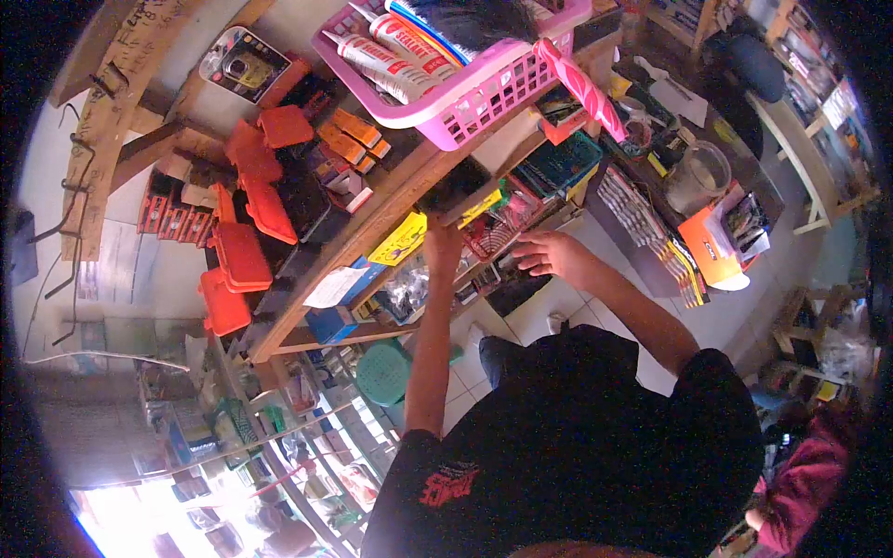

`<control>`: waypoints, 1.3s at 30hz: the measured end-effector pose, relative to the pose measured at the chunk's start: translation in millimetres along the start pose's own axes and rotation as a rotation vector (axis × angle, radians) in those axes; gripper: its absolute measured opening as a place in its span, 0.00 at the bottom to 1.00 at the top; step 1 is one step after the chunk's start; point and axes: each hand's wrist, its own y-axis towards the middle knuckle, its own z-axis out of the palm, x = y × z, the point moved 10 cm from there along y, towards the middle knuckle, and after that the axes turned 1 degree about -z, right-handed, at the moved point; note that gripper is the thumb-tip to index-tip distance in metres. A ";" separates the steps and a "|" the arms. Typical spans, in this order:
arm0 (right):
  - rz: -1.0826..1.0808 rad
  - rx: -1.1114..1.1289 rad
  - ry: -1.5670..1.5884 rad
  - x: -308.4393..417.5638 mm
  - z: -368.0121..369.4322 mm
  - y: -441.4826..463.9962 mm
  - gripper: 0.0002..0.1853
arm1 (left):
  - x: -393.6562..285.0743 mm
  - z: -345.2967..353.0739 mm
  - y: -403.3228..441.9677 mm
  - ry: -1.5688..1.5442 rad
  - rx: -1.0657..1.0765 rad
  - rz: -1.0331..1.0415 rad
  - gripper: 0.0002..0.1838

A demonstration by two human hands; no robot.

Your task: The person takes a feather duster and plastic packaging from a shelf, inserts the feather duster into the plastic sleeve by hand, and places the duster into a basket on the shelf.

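My left hand [443,245] reaches up to the edge of a wooden shelf [346,249], between a yellow box [400,239] and another yellow strip of packaging [479,207]. Its fingers are lost in the dark of the shelf, so whether they hold anything is hidden. My right hand [553,255] hovers in front of the lower shelf compartments, fingers apart and nothing visible in them. Close to it are a red wire-like rack [488,240] and a dark green basket [569,166]. Clear plastic packets [406,290] lie below the yellow box.
A pink basket [456,121] with sealant tubes [395,65] stands on the top. Orange-red cases [244,256] line the shelf. A green stool [383,372] stands below. At right, a counter bears a clear jar [698,175] and an orange box [714,249]. Another person's maroon sleeve [807,484] shows lower right.
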 end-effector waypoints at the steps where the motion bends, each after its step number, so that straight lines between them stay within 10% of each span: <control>1: 0.034 -0.077 0.003 -15.3 -23.4 5.4 0.19 | 0.2 -2.2 6.5 -0.019 0.004 -0.035 0.19; 9: 0.120 -0.525 -0.166 -81.7 -136.5 69.7 0.18 | -24.0 -15.1 -25.8 -0.303 0.026 -0.055 0.30; 17: -0.709 -0.853 -1.260 36.2 -116.0 127.1 0.20 | 140.5 19.0 -236.7 -0.175 0.127 -0.175 0.39; 21: -0.619 -0.828 -1.980 39.5 -97.0 150.7 0.21 | 186.7 -8.7 -382.8 -0.056 0.224 -0.545 0.41; 27: -0.917 -1.124 -2.021 14.7 -137.0 188.9 0.17 | 279.3 -10.8 -631.7 -0.334 0.245 -1.036 0.38; 30: -0.516 -0.797 -2.318 24.0 -119.7 201.6 0.15 | 253.9 -20.0 -688.8 -0.458 0.202 -1.320 0.37; 32: -0.921 -0.677 -1.403 19.7 -173.0 216.6 0.13 | 234.2 -26.0 -706.0 -0.523 0.169 -1.420 0.35; 34: -1.046 -0.676 -1.373 33.0 -160.8 203.1 0.11 | 224.1 -26.5 -713.8 -0.580 0.140 -1.473 0.34; 37: -0.867 -0.718 -2.169 52.3 -103.7 181.5 0.09 | 218.3 -21.5 -710.9 -0.642 0.105 -1.499 0.33; 39: -0.705 -0.572 -1.962 54.8 -99.3 179.0 0.10 | 215.5 -17.9 -704.2 -0.680 0.087 -1.502 0.32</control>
